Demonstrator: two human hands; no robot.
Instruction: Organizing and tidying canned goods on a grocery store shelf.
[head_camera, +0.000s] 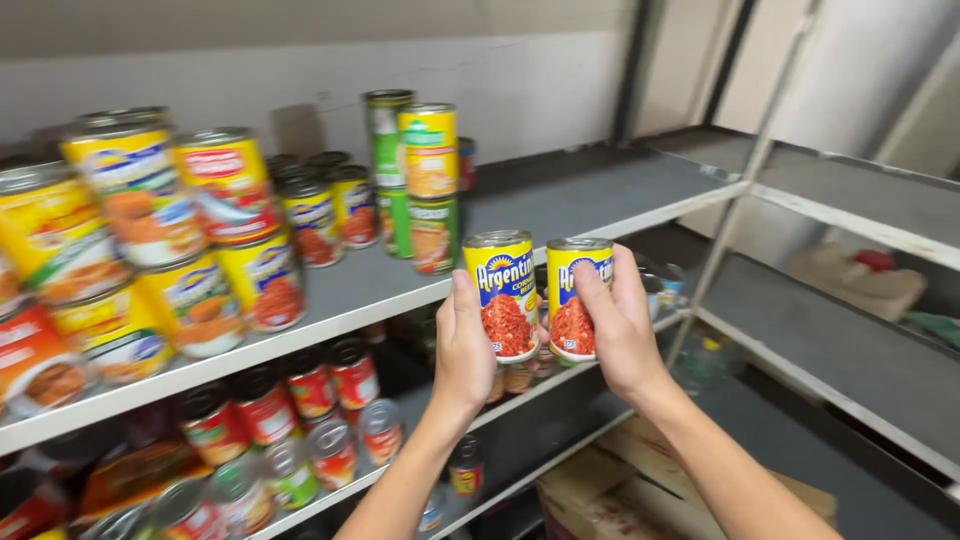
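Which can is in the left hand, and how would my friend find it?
Start at the grey metal shelf with stacked cans. In front of its edge two hands each hold up a yellow can. The left hand grips the can on the left, with a blue label band and red meat pictured; it sits slightly higher than its twin in the right hand.

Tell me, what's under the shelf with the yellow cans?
Under the top shelf sits a lower shelf of red cans and mixed tins. The left hand, right hand and their two cans cover its middle.
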